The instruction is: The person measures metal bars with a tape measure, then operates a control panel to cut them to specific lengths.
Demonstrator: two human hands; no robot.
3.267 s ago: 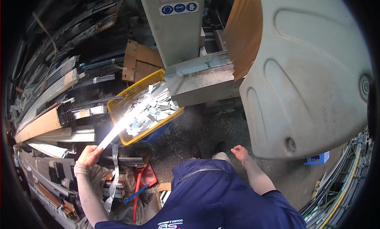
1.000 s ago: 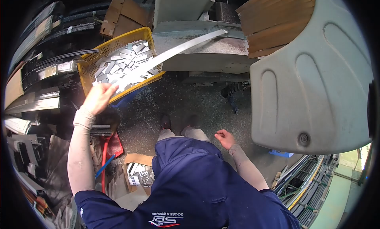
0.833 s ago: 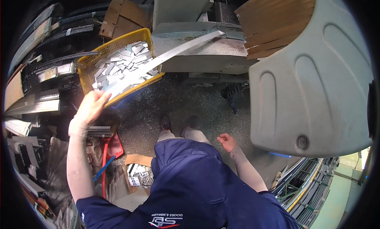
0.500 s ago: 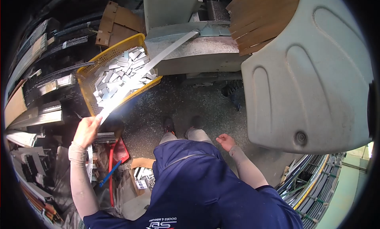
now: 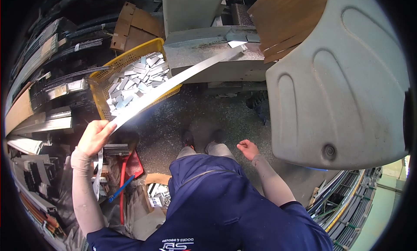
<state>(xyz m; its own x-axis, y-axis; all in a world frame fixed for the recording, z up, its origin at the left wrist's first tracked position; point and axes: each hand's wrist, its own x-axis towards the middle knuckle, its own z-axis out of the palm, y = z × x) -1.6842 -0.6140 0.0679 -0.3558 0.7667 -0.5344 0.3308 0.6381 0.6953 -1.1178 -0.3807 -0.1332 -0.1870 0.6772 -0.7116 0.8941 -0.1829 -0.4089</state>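
My left hand (image 5: 95, 136) is closed round the near end of a long flat metal strip (image 5: 173, 81). The strip slants up and right over a yellow plastic basket (image 5: 100, 104), and its far end rests at the grey machine bed (image 5: 191, 55). Just past that end lies a small pale piece (image 5: 236, 44). Many short cut metal pieces (image 5: 141, 79) fill the basket. In front of my body, my right hand (image 5: 247, 150) hangs in the air with its fingers curled in and nothing visible in them.
A large grey moulded cover (image 5: 334, 94) stands at the right, with brown flaps (image 5: 286, 23) beside it. Racks of profiles (image 5: 56, 94) line the left. A red dustpan (image 5: 134, 165) and an open box of small parts (image 5: 158, 194) are on the floor. Bundled long profiles (image 5: 347, 203) lie lower right.
The strip's far end has shifted right and slightly down along the machine bed. A small pale piece now shows beyond it. My left hand has risen a little; my right hand has barely moved.
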